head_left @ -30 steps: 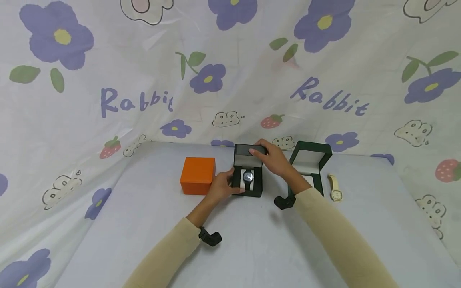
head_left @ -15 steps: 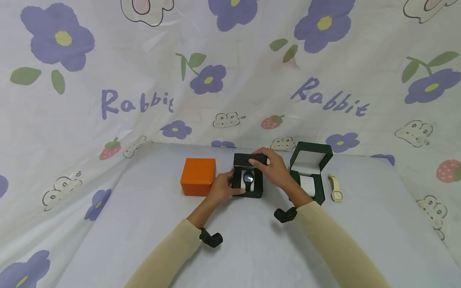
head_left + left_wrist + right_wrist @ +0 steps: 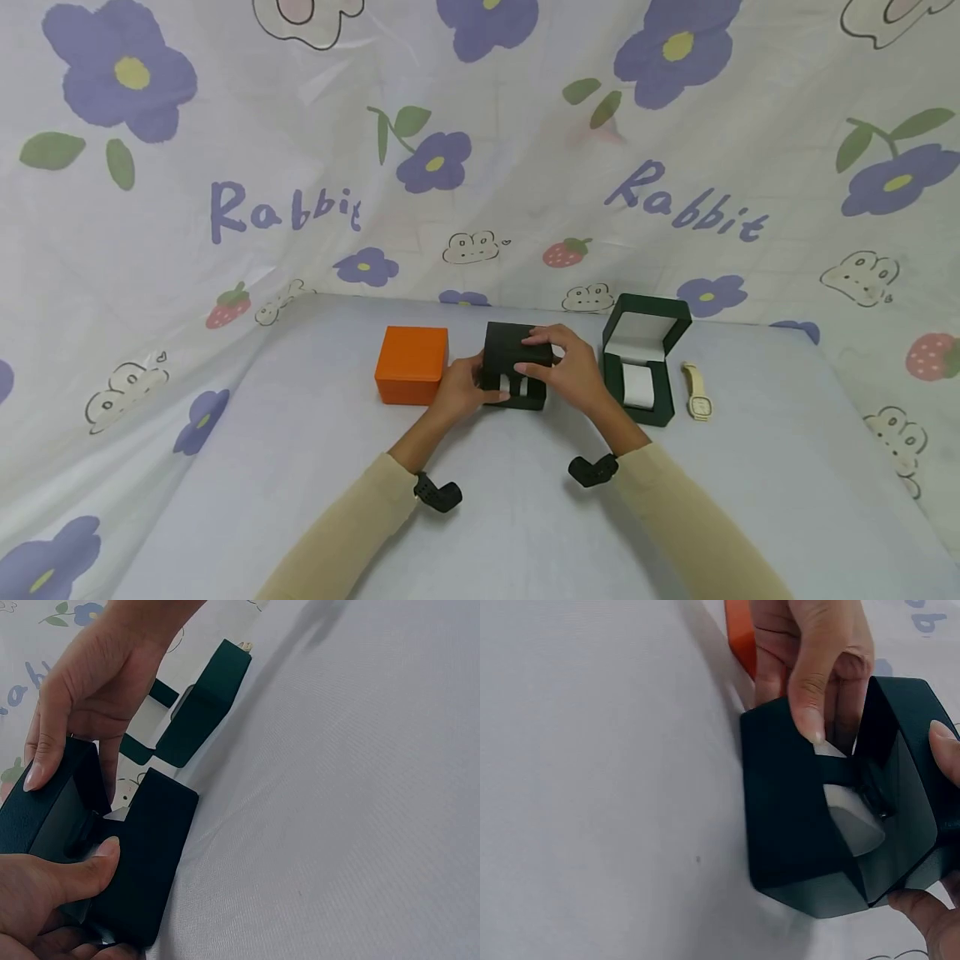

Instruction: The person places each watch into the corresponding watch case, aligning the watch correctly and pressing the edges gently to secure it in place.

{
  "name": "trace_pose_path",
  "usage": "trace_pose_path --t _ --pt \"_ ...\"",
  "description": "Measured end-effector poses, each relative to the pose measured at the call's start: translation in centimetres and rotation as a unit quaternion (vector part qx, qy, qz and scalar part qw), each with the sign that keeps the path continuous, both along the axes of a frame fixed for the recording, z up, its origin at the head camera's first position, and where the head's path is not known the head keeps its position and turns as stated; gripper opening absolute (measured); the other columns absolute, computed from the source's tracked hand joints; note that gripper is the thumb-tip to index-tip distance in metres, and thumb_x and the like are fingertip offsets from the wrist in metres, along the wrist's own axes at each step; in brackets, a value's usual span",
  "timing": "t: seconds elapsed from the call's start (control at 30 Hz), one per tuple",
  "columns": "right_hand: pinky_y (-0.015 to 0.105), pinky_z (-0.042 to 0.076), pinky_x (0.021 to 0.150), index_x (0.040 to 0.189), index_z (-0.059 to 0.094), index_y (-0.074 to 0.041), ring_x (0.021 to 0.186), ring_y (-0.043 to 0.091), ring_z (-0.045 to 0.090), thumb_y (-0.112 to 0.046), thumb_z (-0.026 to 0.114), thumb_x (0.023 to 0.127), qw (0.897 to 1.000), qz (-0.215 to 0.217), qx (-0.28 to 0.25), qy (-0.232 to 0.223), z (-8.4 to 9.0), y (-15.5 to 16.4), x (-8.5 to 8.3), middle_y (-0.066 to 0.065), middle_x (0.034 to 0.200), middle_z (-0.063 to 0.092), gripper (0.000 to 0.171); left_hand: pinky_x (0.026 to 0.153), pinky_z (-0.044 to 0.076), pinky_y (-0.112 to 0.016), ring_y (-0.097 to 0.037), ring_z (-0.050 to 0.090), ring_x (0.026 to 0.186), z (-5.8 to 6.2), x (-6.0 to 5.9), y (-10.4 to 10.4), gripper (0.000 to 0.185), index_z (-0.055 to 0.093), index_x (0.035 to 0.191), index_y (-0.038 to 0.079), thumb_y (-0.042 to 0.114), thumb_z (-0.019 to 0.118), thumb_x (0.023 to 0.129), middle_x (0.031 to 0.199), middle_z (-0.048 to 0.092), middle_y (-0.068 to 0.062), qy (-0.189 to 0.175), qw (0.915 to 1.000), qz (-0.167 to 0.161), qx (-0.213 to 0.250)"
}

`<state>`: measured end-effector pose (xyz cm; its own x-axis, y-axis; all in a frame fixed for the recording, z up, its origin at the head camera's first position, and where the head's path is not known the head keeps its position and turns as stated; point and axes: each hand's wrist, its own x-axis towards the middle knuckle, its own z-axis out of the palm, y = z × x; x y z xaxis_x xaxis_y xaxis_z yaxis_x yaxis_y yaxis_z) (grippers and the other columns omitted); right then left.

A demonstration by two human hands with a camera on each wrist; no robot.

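The left hand (image 3: 459, 388) grips the left side of the dark watch box (image 3: 516, 377), thumb curled on its near wall, while the right hand (image 3: 572, 370) holds the lid, which stands nearly down, fingers bent over its top. The box sits mid-table, between the orange box (image 3: 411, 377) on its left and the open green box (image 3: 645, 358) on its right; a cream watch (image 3: 698, 392) lies farther right

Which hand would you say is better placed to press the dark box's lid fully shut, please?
Probably the right hand: its fingers already curl over the half-lowered lid of the dark box. The left hand holds the base at its side, steadying it.
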<state>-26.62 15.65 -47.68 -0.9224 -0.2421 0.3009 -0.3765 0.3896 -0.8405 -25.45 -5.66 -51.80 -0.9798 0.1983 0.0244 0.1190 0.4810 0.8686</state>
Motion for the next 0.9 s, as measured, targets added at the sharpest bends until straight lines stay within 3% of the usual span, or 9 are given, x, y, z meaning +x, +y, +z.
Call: trace_pose_path --t 0.4,0.9 --pt "0.059 0.049 0.102 0.115 0.076 -0.014 0.133 0.025 0.051 -0.019 0.09 0.079 1.0 -0.012 0.01 0.002 -0.7 -0.2 0.6 0.002 0.135 0.061 0.039 0.109 0.046 -0.041 -0.03 0.053 0.135 -0.1 0.1 0.1 0.09 0.039 0.154 -0.001 0.012 0.089 0.08 0.149 0.051 -0.016 -0.008 0.9994 0.004 0.034" --pt "0.059 0.047 0.105 0.114 0.077 -0.009 0.136 0.029 0.048 -0.01 0.091 0.076 1.0 -0.019 0.014 0.005 -1.5 -0.5 1.3 0.005 0.137 0.059 0.041 0.11 0.044 -0.04 -0.03 0.05 0.137 -0.4 0.4 0.1 0.088 0.038 0.154 -0.001 0.008 0.087 0.08 0.151 0.048 -0.016 -0.009 0.9981 0.008 0.061"
